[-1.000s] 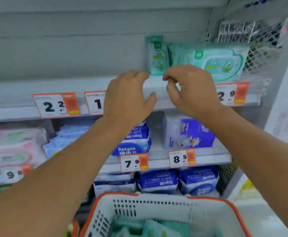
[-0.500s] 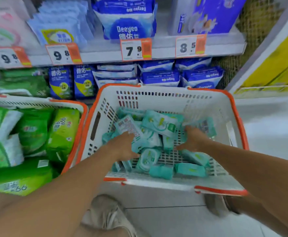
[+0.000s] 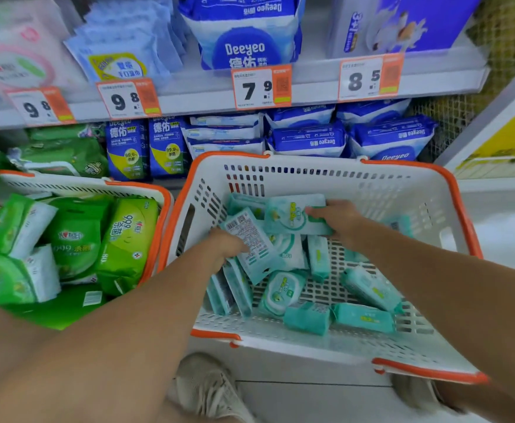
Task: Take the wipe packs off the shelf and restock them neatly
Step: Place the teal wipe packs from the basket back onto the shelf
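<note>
The white basket (image 3: 372,190) with orange rims stands on the floor below the shelves, its far half bare and roomy, beside a second basket (image 3: 82,186) of green packs. Teal wipe packs (image 3: 363,317) lie jumbled inside; they look soft, light and slick, best taken across the flat faces. The right hand (image 3: 338,216) grips one by its edge, the left hand (image 3: 225,244) pinches another showing its barcode side

Teal wipe packs (image 3: 363,317) in white, orange-rimmed basket (image 3: 335,184); green packs (image 3: 128,236) alongside
</note>
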### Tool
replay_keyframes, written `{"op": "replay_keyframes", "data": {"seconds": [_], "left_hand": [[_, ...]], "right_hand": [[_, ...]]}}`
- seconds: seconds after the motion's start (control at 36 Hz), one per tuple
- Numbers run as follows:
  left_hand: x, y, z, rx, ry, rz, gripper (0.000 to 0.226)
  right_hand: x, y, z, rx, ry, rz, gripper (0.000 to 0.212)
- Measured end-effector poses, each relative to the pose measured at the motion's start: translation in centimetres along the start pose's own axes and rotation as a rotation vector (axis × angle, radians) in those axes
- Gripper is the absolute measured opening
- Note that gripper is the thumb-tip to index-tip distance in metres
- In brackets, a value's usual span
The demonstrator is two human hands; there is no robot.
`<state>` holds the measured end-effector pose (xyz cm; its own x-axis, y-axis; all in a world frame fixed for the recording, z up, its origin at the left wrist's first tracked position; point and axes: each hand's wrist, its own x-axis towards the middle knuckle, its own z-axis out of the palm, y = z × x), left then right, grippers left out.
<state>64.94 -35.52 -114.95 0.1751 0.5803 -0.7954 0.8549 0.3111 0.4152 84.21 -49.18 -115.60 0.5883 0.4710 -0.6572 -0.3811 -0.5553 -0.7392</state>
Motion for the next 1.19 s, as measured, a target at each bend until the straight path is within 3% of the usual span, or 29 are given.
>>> {"op": "replay_keyframes", "data": {"seconds": [0.06,0.11,0.25,0.39,0.56,0.67,0.75,0.86,0.97,1.06,1.14,1.19], "left_hand": [[-0.4,0.1,-0.3,-0.087,0.005,-0.022,0.049],[-0.2,0.2,-0.1,-0.121,0.006,-0.024,0.040],[0.1,0.5,0.6,-0.182,0.006,-0.007,0.035],[-0.9,1.6,1.2,-0.200,-0.101,-0.020,0.032],[-1.2,4.4,-1.0,-0.463,-0.009,0.019,0.029],[-1.0,5.5,-3.7,-0.755,0.017,-0.087,0.024],[-1.7,5.8,-4.5,-0.921,-0.049,-0.078,0.024],[-2.2,5.7,-4.1,-1.077,-0.156,-0.134,0.013],[-3.1,6.1,-3.3,-1.125,-0.186,-0.153,0.008],[-3.2,5.7,-3.2,-0.887,-0.105,-0.110,0.011],[-1.3,3.7,-3.2,0.012,0.300,0.225,0.018],[-0.3,2.6,-3.1,0.354,0.292,0.502,0.042]], "right_hand": [[0.2,-1.1,-0.7,-0.113,-0.054,-0.077,0.030],[0.4,-1.8,-1.6,-0.165,-0.122,-0.098,0.025],[1.3,-1.2,-3.6,-0.175,-0.203,-0.057,0.023],[0.9,-0.4,-3.9,-0.140,-0.230,-0.067,0.031],[0.4,-2.2,-3.6,-0.199,-0.115,-0.287,0.031],[-0.7,-4.5,-3.7,-0.456,-0.239,-0.483,0.024],[-1.6,-5.3,-3.0,-0.581,-0.360,-0.562,0.021],[-2.4,-5.4,-1.2,-0.497,-0.365,-0.702,0.023],[-2.4,-5.8,0.2,-0.385,-0.355,-0.728,0.025],[-1.6,-5.5,0.5,-0.458,-0.267,-0.712,0.023],[-0.5,-4.5,0.3,-0.528,-0.178,-0.773,0.027],[0.2,-4.0,0.2,-0.512,-0.197,-0.741,0.028]]}}
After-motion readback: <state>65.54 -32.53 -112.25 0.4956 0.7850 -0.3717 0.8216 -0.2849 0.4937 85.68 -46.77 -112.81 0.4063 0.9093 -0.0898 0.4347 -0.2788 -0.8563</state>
